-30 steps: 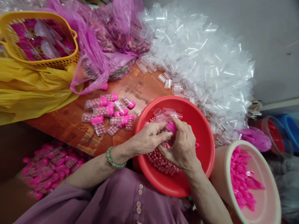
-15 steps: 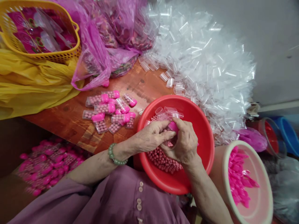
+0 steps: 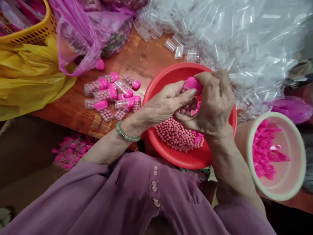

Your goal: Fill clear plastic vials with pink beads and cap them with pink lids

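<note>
My left hand (image 3: pixel 167 101) and my right hand (image 3: pixel 211 104) meet above a red basin (image 3: pixel 156 78). Between them they hold a small clear bottle with a bright pink cap (image 3: pixel 193 84) and pink beads showing inside. My left thumb and fingers pinch the bottle from the left. My right hand's fingers curl round it, the upper ones touching the cap, and partly hide it. Below, loose pink beads (image 3: pixel 177 134) heap in the basin, with a few bright pink pieces among them. On the wooden table (image 3: pixel 137 55), several filled, pink-capped bottles (image 3: pixel 105 94) lie in a loose group.
Clear plastic containers (image 3: pixel 232 36) are piled behind the basin. A pale bucket (image 3: pixel 292 156) of pink pieces stands at the right. Purple bags (image 3: pixel 80 39), a yellow basket (image 3: pixel 46 27) and a yellow bag (image 3: pixel 31 78) crowd the left. More filled bottles (image 3: pixel 70 150) lie below the table's edge.
The camera view has shifted and moved closer to the basin. Both hands keep hold of the bottle, whose pink cap now shows more fully, with my right fingers at its top.
</note>
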`<state>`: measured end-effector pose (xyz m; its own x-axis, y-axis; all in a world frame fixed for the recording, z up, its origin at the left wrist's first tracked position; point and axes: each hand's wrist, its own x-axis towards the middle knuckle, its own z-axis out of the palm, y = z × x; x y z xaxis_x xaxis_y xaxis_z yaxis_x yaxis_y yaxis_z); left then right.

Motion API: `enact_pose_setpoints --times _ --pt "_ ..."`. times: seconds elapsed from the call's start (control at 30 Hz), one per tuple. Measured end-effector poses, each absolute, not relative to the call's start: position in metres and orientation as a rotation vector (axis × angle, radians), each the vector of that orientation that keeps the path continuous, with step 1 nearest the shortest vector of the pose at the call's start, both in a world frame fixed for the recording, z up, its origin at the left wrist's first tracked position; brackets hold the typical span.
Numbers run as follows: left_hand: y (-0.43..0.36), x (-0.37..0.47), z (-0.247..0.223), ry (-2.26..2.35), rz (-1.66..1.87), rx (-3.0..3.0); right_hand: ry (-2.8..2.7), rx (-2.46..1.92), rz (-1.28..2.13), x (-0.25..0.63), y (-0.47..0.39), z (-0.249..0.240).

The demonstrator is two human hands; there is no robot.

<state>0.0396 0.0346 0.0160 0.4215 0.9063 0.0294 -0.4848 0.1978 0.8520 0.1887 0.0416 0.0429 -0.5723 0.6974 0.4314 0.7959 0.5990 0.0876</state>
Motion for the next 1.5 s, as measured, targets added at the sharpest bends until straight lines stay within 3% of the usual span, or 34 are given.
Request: enact_pose_setpoints --times 0.17,0.33,0.53,0.73,0.9,1.17,1.37,1.5 --pt "0.039 0.036 0.018 0.584 1.112 1.039 -2.507 -1.153 -0.337 0.18 0.047 0.049" --pt "0.039 0.015 0.005 0.904 1.234 1.231 -2.648 -1.044 0.133 0.186 0.058 0.04" --pt "0.039 -0.039 -0.017 1.496 1.335 1.644 -2.918 -1.272 0.506 0.189 0.062 0.003" --pt "0.049 -0.079 -0.057 1.899 1.292 1.84 -2.99 -1.589 0.487 0.155 0.061 -0.02" --pt "0.042 -0.079 -0.068 1.905 1.358 1.783 -2.839 -1.663 0.646 0.147 0.06 -0.03" --pt "0.015 -0.03 -0.058 1.75 1.449 2.026 -2.305 -1.649 1.233 0.147 0.059 -0.039" --pt "0.015 -0.035 -0.07 1.746 1.402 1.92 -2.222 -1.613 1.239 0.149 0.054 -0.042" --pt "-0.008 -0.031 -0.054 1.591 1.39 1.883 -2.787 -1.455 0.671 0.155 0.059 -0.029"
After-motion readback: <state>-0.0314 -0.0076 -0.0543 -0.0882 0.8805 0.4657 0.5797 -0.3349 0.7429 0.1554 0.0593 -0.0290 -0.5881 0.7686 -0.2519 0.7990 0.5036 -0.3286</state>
